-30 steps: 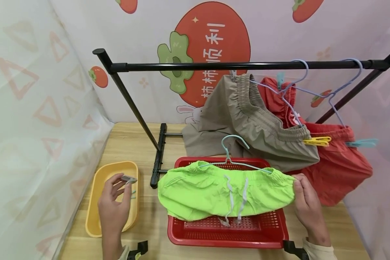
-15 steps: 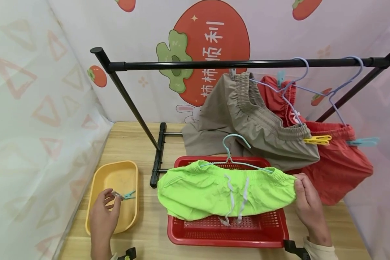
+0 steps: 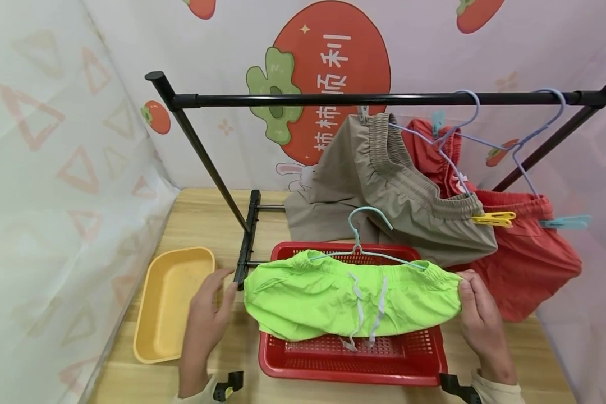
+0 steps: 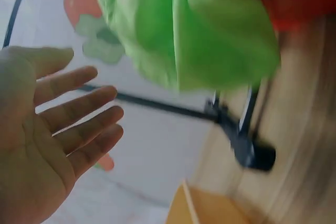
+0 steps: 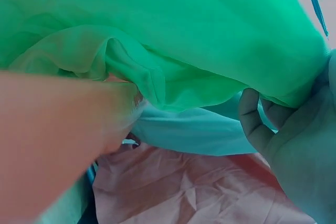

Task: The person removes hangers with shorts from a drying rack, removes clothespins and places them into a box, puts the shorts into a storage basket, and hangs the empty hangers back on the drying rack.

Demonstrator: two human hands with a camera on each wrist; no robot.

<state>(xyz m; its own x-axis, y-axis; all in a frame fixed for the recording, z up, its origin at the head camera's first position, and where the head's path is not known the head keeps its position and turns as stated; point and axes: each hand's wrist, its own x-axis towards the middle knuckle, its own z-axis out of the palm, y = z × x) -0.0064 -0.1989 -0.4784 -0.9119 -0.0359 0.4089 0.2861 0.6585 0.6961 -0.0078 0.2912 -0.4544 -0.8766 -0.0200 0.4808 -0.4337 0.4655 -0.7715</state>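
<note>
I am at a wood-grain tabletop [image 3: 197, 213] in a small curtained-off nook dressed as a laundry-drying corner, though I cannot tell whether it belongs to a home or a studio. Pale cloth [image 3: 25, 196] with faint triangles walls off the left of the frame, and a backdrop [image 3: 207, 33] printed with cartoon fruit [image 3: 308, 62] fills the top. The laundry look comes from the black rack [image 3: 293, 100] in the upper half, grey-brown shorts [image 3: 333, 174] and red shorts [image 3: 525, 264] hanging at right, and lime-green shorts [image 3: 308, 303] above the red basket [image 3: 353, 377] at bottom centre.
</note>
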